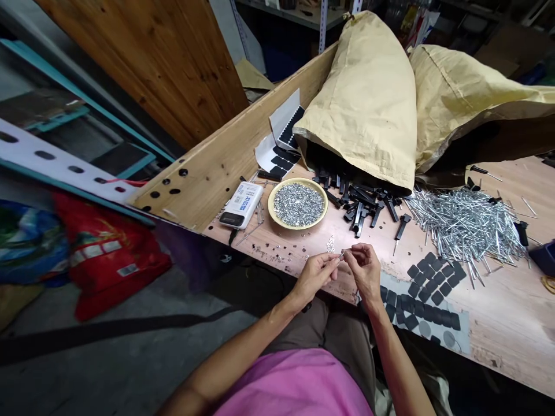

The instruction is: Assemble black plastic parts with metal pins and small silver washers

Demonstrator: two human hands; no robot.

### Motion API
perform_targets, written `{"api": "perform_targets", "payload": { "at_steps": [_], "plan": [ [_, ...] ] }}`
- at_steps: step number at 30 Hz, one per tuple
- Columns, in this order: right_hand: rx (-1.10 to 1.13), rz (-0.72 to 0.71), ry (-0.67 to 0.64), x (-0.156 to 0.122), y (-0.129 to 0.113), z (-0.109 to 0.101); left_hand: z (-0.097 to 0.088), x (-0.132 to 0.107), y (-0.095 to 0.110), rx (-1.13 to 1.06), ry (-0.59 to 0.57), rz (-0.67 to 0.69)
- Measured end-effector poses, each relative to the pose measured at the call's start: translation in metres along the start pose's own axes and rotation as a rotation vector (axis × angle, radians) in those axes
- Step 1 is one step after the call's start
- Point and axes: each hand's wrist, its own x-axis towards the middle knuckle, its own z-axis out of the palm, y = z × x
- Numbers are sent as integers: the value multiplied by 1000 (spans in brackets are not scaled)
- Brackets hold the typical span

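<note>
Both left hand (315, 273) and right hand (366, 273), half-curled, pinch one tiny piece (341, 256).

The tiny part (341, 256) at the fingertips of the left hand (315, 273) and right hand (365, 271) is too small to identify. A tan sack (470, 95) and dark container (544, 257) run off the right edge.

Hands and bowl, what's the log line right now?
left hand: pinching tiny part; right hand: at same part; bowl: holding metal bits
</note>
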Motion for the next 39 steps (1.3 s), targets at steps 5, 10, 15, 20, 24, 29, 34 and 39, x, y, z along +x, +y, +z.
{"api": "perform_targets", "payload": {
  "at_steps": [5, 10, 15, 20, 24, 29, 34, 39],
  "plan": [
    [-4, -69, 46, -4, 1, -5, 4, -1, 0, 47, -33, 8],
    [-328, -401, 76, -13, 9, -14, 8, -2, 0, 35, -60, -16],
    [-624, -828, -36, -18, 10, -27, 11, -1, 0, 13, -98, -102],
    [-601, -625, -43, -19, 0, -39, 8, 0, 4, 52, -199, -170],
    [-483, -451, -207, -16, -9, -52, 6, 0, 6, 72, -316, -239],
    [-448, -353, -328, -13, -16, -65, 8, -3, 4, 138, -347, -193],
    [-506, -363, -365, -15, -19, -69, 11, -5, 6, 268, -380, -68],
    [-663, -447, -364, -19, -21, -68, 14, -6, 5, 353, -332, 51]
  ]
}}
